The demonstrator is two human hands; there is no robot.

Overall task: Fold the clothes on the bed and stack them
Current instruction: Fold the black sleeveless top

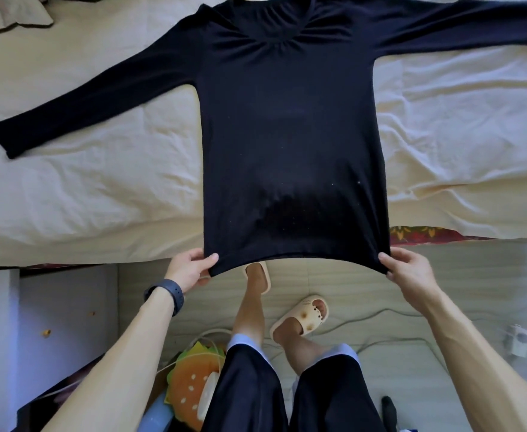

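A dark navy long-sleeved top (290, 126) lies spread flat on the cream bed sheet (94, 182), neckline far from me, both sleeves stretched out to the sides. Its hem hangs past the near edge of the bed. My left hand (190, 268) pinches the hem's left corner, thumb on top. My right hand (408, 269) pinches the hem's right corner the same way. The hem is pulled taut between the two hands.
A rumpled cream cloth (12, 14) lies at the bed's far left corner. A patterned mattress edge (424, 235) shows at the right. On the floor below are my legs in slippers, a burger-shaped cushion (190, 381), cables and a white plug adapter (518, 338).
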